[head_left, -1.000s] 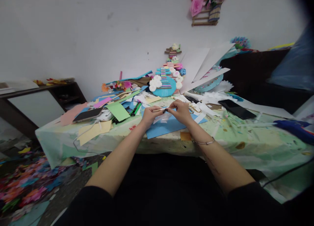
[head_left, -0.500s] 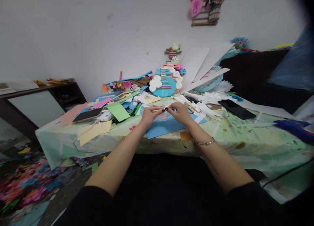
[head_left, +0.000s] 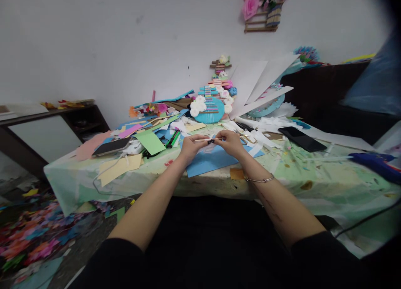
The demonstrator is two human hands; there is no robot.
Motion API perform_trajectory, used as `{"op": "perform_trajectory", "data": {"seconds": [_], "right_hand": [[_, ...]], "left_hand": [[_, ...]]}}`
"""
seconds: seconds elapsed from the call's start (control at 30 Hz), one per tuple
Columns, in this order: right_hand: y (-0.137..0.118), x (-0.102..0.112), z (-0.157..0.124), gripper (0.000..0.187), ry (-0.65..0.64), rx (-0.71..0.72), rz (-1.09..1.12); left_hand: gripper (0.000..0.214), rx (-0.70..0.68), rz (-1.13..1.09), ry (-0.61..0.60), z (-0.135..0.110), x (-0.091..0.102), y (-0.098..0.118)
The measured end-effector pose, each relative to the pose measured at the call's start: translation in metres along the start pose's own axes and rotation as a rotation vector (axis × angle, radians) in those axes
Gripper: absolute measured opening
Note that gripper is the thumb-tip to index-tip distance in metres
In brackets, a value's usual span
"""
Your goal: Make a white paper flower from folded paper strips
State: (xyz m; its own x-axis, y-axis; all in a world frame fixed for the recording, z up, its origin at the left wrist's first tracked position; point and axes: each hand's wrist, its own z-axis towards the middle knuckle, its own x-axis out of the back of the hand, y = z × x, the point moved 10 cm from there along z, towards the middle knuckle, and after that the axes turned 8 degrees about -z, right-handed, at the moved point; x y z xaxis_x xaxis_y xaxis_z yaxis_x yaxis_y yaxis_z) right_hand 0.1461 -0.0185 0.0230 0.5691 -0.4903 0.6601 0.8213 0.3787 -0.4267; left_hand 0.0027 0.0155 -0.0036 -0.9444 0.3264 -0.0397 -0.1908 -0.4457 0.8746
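Note:
My left hand (head_left: 191, 148) and my right hand (head_left: 229, 143) meet fingertip to fingertip above a blue sheet of paper (head_left: 205, 163). Between them runs a thin pale stick (head_left: 202, 139), pinched by the fingers of both hands. Its exact kind is too small to tell, and the fingers cover part of it. Whitish scraps lie under the fingertips. Close to my right hand are scissors (head_left: 249, 139) with gold-coloured handles and white paper strips (head_left: 265, 139). A green utility knife (head_left: 173, 139) rests left of my left hand.
A turquoise round decoration with white paper flowers (head_left: 209, 110) stands behind my hands. Phones lie left (head_left: 112, 147) and right (head_left: 302, 139). A blue glue gun (head_left: 374, 164) sits at the right edge. Green paper (head_left: 150, 141) and a white cable (head_left: 97, 184) are on the left.
My fingertips have drawn slightly closer together, and the right fingers now grip along the thin stick. The things on the table have stayed in place.

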Motion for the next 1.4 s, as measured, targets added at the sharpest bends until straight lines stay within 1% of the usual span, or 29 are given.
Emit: {"op": "perform_trajectory", "data": {"seconds": [0.2,0.33,0.43,0.5,0.57,0.63,0.7,0.73,0.8,0.87,0.9,0.93,1.0,1.07,1.13,1.23,1.3,1.4], "right_hand": [[-0.008,0.004,-0.001,0.018,0.021,0.053,-0.052],[-0.011,0.002,-0.002,0.025,-0.004,0.079,-0.042],[-0.009,0.001,-0.001,0.027,-0.018,0.078,-0.013],[-0.006,0.0,0.0,0.029,-0.017,0.06,0.024],[-0.003,-0.001,0.001,0.03,-0.017,0.042,0.075],[-0.001,-0.003,0.001,0.032,-0.025,0.036,0.123],[-0.001,-0.006,0.002,0.033,-0.039,0.039,0.16],[-0.001,-0.007,0.002,0.033,-0.046,0.042,0.173],[-0.001,-0.009,0.001,0.031,-0.056,0.045,0.191],[-0.001,-0.011,0.001,0.029,-0.065,0.047,0.204],[-0.002,-0.012,0.001,0.028,-0.07,0.05,0.21],[-0.002,-0.013,0.001,0.026,-0.077,0.055,0.217],[-0.004,-0.015,0.001,0.024,-0.093,0.074,0.236],[-0.007,-0.016,0.001,0.024,-0.111,0.098,0.262],[-0.009,-0.017,0.001,0.026,-0.126,0.114,0.289],[-0.013,-0.017,-0.001,0.029,-0.154,0.122,0.319],[-0.015,-0.018,-0.002,0.03,-0.167,0.121,0.337],[-0.014,-0.016,-0.001,0.028,-0.152,0.099,0.35]], "left_hand": [[0.023,-0.051,0.023,-0.005,0.0,0.0,0.007],[0.023,-0.07,0.006,-0.008,-0.001,-0.002,0.009],[0.023,-0.057,-0.021,-0.026,-0.002,-0.004,0.008],[0.022,0.003,-0.12,-0.053,-0.002,-0.007,0.005],[0.02,0.107,-0.282,-0.063,-0.003,-0.009,-0.002],[0.024,0.204,-0.402,-0.038,-0.004,-0.008,-0.009],[0.034,0.268,-0.439,0.016,-0.005,-0.004,-0.015],[0.035,0.293,-0.444,0.049,-0.004,-0.001,-0.019],[0.026,0.345,-0.468,0.119,-0.004,0.005,-0.027],[0.012,0.407,-0.511,0.146,-0.004,0.005,-0.035],[0.009,0.437,-0.54,0.131,-0.004,0.002,-0.038],[0.011,0.471,-0.576,0.1,-0.005,-0.003,-0.041],[0.014,0.538,-0.654,0.013,-0.007,-0.016,-0.043],[0.014,0.6,-0.708,-0.058,-0.011,-0.027,-0.043],[0.016,0.661,-0.715,-0.097,-0.015,-0.033,-0.044],[0.018,0.718,-0.68,-0.141,-0.021,-0.035,-0.046],[0.015,0.713,-0.657,-0.179,-0.021,-0.036,-0.047],[0.009,0.6,-0.629,-0.154,-0.014,-0.031,-0.045]]}}
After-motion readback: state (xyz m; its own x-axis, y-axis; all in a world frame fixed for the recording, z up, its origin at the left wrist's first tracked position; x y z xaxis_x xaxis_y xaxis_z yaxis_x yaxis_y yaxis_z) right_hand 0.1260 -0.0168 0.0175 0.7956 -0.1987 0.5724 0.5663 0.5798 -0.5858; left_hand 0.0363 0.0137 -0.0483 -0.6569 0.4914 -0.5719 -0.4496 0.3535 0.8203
